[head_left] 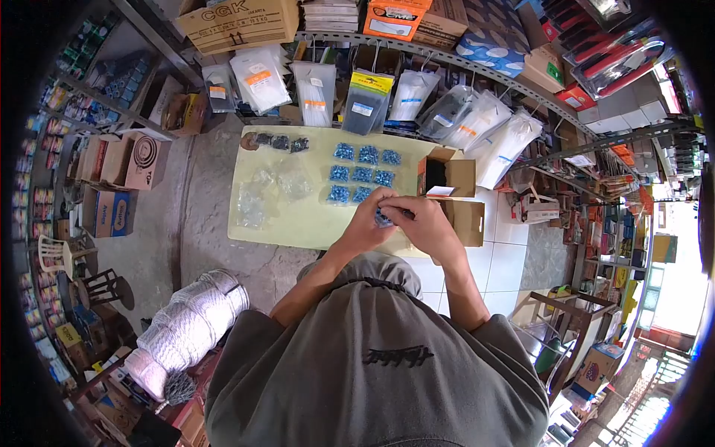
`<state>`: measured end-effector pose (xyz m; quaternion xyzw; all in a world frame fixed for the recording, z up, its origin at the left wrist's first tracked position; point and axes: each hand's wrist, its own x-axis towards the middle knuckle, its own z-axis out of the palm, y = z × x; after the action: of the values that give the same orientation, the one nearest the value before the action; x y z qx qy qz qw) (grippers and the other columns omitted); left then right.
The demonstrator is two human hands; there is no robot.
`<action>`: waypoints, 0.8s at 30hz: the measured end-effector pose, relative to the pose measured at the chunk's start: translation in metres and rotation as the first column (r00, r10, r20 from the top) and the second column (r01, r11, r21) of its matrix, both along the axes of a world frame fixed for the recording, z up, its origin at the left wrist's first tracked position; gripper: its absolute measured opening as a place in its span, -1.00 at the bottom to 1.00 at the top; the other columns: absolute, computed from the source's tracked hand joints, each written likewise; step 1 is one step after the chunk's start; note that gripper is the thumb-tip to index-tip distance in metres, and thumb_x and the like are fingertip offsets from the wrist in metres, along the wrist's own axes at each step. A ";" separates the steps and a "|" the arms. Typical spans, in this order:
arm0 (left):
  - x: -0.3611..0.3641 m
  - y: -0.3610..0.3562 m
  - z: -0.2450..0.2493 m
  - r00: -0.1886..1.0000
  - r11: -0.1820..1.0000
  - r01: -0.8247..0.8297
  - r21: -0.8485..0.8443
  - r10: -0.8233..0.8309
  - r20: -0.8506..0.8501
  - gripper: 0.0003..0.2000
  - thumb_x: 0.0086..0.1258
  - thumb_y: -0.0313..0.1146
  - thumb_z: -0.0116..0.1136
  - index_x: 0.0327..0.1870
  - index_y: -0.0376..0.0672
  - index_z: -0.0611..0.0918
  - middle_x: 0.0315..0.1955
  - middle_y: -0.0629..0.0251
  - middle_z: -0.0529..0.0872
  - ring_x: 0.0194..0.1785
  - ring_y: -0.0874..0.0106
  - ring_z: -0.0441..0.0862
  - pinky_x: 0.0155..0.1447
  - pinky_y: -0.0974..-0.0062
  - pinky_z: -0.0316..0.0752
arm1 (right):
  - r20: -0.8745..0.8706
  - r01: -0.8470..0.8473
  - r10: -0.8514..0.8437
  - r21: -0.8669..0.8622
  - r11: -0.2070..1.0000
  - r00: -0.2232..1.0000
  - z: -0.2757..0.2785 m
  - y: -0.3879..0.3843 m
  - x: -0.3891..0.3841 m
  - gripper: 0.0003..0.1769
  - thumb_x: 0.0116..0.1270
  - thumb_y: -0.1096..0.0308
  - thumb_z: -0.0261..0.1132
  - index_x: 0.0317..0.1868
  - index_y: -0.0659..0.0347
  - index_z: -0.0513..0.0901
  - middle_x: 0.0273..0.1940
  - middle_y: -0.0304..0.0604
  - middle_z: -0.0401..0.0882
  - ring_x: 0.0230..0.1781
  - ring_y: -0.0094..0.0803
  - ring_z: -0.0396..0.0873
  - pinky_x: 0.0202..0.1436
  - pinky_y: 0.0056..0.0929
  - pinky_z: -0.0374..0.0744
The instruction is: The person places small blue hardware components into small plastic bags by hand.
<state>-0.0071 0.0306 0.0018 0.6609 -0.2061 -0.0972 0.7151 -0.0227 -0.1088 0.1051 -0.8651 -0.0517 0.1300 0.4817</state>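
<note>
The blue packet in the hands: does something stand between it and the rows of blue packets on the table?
Nothing visible, apart from the left hand, whose fingers partly cover the held packet. The rows of packets lie just beyond; the open box stands to their right, not between.

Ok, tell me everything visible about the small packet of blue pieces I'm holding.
The small packet of blue pieces looks like shiny clear plastic, held near the front edge of the pale yellow tabletop. The bare left hand grips it; the bare right hand meets it. Fingers hide most of it, so its tilt and seal can't be told.
</note>
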 end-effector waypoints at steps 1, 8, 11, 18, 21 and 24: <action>-0.001 -0.001 0.002 1.000 1.000 0.002 -0.002 -0.002 -0.002 -0.63 0.03 -0.59 0.16 -0.07 -0.25 0.46 -0.22 0.16 0.54 -0.13 0.28 0.55 0.01 0.44 0.41 | 0.061 0.001 -0.003 0.029 1.000 0.998 -0.004 -0.002 -0.001 -0.77 0.32 0.42 0.26 -0.09 0.39 0.65 -0.34 -0.02 0.69 -0.42 -0.46 0.56 -0.26 -0.47 0.53; -0.005 0.002 0.003 1.000 0.997 0.013 0.080 -0.015 0.026 -0.56 0.05 -0.61 0.26 0.01 -0.21 0.45 -0.14 0.20 0.55 -0.03 0.41 0.52 0.10 0.46 0.40 | -0.037 0.118 -0.114 0.120 0.986 0.993 -0.001 -0.007 -0.006 -0.76 0.36 0.43 0.22 -0.04 0.40 0.62 -0.30 -0.06 0.68 -0.36 -0.47 0.56 -0.22 -0.48 0.53; -0.005 0.001 -0.001 0.999 0.995 0.038 0.090 -0.039 0.010 -0.54 0.06 -0.60 0.27 0.03 -0.20 0.45 -0.12 0.19 0.56 -0.02 0.39 0.53 0.11 0.45 0.40 | -0.039 0.126 -0.123 0.086 0.988 0.992 -0.005 -0.015 -0.009 -0.75 0.37 0.45 0.19 0.00 0.37 0.60 -0.27 -0.08 0.67 -0.35 -0.50 0.55 -0.23 -0.49 0.52; -0.008 -0.008 -0.005 0.991 1.000 -0.024 0.016 0.022 0.128 -0.51 0.04 -0.62 0.27 0.07 -0.20 0.46 -0.19 0.28 0.56 -0.11 0.42 0.53 0.03 0.48 0.43 | -0.050 0.093 -0.087 0.132 0.987 0.995 0.002 -0.012 -0.013 -0.74 0.34 0.54 0.09 0.01 0.37 0.54 -0.33 -0.15 0.60 -0.31 -0.57 0.49 -0.22 -0.55 0.47; -0.009 -0.007 -0.006 0.999 0.998 0.033 0.058 -0.033 0.000 -0.52 0.07 -0.63 0.23 0.08 -0.19 0.46 -0.22 0.30 0.57 -0.14 0.41 0.53 0.01 0.48 0.43 | -0.134 0.161 -0.134 0.212 0.964 0.982 0.000 -0.019 -0.014 -0.73 0.31 0.59 0.04 0.03 0.37 0.45 -0.33 -0.16 0.59 -0.28 -0.55 0.50 -0.17 -0.54 0.47; -0.010 -0.006 0.005 0.998 0.995 0.057 0.081 -0.054 -0.044 -0.59 0.05 -0.60 0.17 0.00 -0.19 0.46 -0.26 0.24 0.51 -0.15 0.35 0.52 -0.02 0.43 0.40 | 0.033 0.107 -0.119 0.252 0.962 0.992 -0.016 -0.025 -0.015 -0.76 0.32 0.55 0.10 0.00 0.35 0.46 -0.32 0.04 0.65 -0.25 -0.25 0.65 -0.12 -0.35 0.55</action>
<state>-0.0175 0.0251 0.0071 0.6817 -0.2052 -0.1391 0.6884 -0.0379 -0.1334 0.0894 -0.8021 -0.0298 0.0742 0.5918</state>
